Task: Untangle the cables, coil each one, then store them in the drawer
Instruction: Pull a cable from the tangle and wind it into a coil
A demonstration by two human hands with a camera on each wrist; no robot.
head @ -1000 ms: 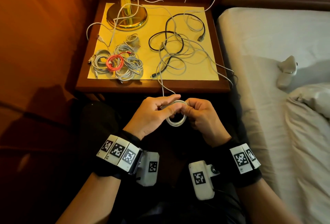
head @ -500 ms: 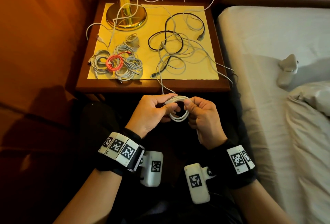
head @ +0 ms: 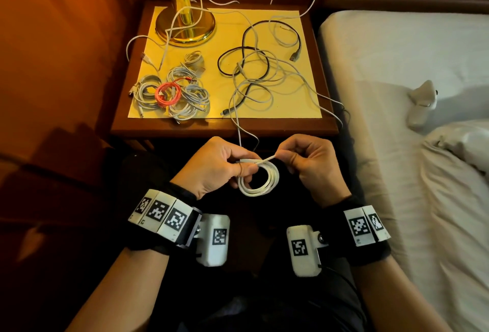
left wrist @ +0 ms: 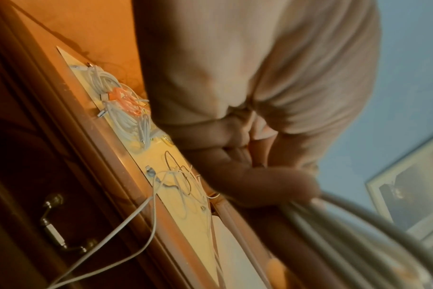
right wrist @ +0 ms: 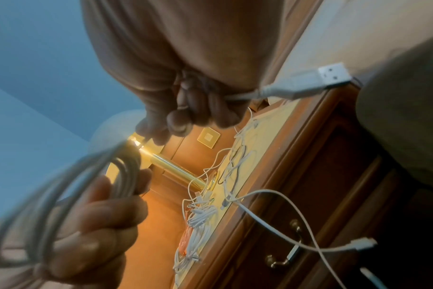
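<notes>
With my left hand (head: 211, 170) pinching the white coil (head: 260, 179) over my lap and my right hand (head: 311, 162) gripping its free tail (head: 267, 160), I'd wrap that tail snugly around the loops

Loose cables (head: 259, 77) sprawl over the nightstand's (head: 225, 127) right half, coiled ones (head: 174, 93) crowd its front left, a lamp base (head: 185, 27) fills the back corner; bare surface lies between.
</notes>
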